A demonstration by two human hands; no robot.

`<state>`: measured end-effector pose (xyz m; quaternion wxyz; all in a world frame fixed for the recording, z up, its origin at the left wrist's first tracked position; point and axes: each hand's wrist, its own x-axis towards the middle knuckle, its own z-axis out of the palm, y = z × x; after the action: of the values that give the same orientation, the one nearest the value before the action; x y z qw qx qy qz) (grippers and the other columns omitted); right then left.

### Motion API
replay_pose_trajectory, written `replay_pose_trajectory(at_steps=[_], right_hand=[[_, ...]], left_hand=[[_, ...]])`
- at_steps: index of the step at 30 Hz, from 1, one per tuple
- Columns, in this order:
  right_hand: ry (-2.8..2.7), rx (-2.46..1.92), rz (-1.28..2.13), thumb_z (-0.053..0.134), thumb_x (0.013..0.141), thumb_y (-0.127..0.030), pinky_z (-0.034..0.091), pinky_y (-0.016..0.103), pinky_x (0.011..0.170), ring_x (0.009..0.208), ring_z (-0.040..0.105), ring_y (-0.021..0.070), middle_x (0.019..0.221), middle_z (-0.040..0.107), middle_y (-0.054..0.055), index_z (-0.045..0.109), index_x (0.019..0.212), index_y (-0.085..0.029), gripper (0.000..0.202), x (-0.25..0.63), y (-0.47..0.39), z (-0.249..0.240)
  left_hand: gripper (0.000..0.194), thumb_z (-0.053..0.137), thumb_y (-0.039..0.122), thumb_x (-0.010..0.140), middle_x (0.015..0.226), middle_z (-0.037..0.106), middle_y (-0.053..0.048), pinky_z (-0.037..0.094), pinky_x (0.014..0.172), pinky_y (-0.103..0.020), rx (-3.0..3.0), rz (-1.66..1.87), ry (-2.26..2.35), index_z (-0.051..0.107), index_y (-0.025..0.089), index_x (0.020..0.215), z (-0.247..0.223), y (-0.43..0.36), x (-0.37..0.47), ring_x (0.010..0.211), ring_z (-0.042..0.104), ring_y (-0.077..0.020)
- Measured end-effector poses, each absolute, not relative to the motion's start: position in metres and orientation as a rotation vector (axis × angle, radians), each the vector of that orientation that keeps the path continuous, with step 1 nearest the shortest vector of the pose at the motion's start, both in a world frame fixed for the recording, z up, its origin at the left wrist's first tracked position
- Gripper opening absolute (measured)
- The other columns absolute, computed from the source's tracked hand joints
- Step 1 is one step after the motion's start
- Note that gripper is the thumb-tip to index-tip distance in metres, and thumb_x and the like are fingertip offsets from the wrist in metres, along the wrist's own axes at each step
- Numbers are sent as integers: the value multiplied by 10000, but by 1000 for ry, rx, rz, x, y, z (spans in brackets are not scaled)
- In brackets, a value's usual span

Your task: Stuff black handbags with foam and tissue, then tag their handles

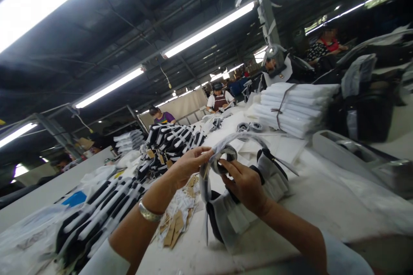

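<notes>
A bag (230,215) stands on the table in front of me, with black edges and whitish wrapping over its body. Its arched handle (204,180) is covered in clear or pale wrap. My left hand (190,164) pinches the handle's left side between thumb and fingers. Close beside it, my right hand (247,182) has its fingers on a greyish roll of tape or wrapping strip (229,153), held against the handle. The palm side of my right hand is hidden.
Cardboard tags (174,228) lie left of the bag. Stacks of black-and-white wrapped pieces (101,206) fill the left side. More rolls (256,126) and a tied white bundle (287,107) sit farther back. A grey machine-like object (351,154) is at right. Co-workers (221,101) are beyond.
</notes>
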<state>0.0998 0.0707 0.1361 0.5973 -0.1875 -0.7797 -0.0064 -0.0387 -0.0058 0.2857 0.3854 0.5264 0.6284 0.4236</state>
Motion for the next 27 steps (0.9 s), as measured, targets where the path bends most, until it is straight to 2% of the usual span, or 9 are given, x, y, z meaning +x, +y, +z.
replay_pose_trajectory(at_steps=[4,8,13,17,20,22,24,26,27], right_hand=[[-1802,-413,19,509,986,-258,526,304,706,764,679,201,921,714,101,629,1273,-169,323,102,70,142],[-1850,-373,57,517,997,-313,549,313,764,814,693,200,982,730,100,607,1293,-191,333,105,72,144],[-1903,-196,210,502,1015,-324,544,289,940,1092,675,191,1246,688,105,565,1324,-174,349,128,68,140],[-1858,-119,294,552,993,-279,553,236,907,1026,695,141,1146,729,75,623,1234,-181,269,191,68,138],[-1747,-442,272,547,987,-254,561,255,828,903,710,149,989,747,43,671,1122,-203,190,270,87,132],[-1589,-811,195,498,1004,-318,554,280,791,822,706,166,893,731,35,685,1047,-209,221,329,112,125],[-1455,-1150,101,446,1009,-388,546,299,782,814,696,189,951,728,75,667,1108,-180,320,385,146,115],[-1589,-1493,-48,378,1014,-403,527,306,838,922,685,208,1103,716,119,669,1155,-156,407,433,180,104],[-1647,-1561,-54,412,992,-387,522,315,830,916,683,221,1102,721,133,705,1091,-147,392,451,194,97]], left_hand=[[469,749,535,788,907,727,-64,468,707,-230,1387,951,1550,741,150,1056,287,-5,-40,752,634,-152],[481,733,485,825,965,740,-85,522,781,-276,1318,1071,1542,701,149,1168,277,-4,-39,858,683,-207],[603,799,435,778,1011,748,-60,562,748,-259,1144,1169,1551,613,211,1306,264,-4,-29,856,711,-201],[635,838,380,738,1025,755,-28,590,720,-272,969,1242,1546,605,280,1320,259,1,-27,818,719,-201],[522,833,326,737,958,768,4,580,597,-219,907,1384,1602,670,289,1232,260,11,-31,687,697,-160],[404,795,266,771,850,765,29,537,492,-166,893,1501,1653,706,271,1165,264,19,-32,567,644,-112],[298,735,202,819,751,745,58,514,470,-127,903,1592,1667,725,257,1112,267,27,-29,500,596,-71],[248,696,162,851,716,734,78,528,517,-111,923,1650,1646,732,255,1078,270,34,-24,506,603,-51],[243,690,151,857,720,737,82,538,543,-111,930,1672,1633,733,258,1071,270,37,-20,522,618,-49]])
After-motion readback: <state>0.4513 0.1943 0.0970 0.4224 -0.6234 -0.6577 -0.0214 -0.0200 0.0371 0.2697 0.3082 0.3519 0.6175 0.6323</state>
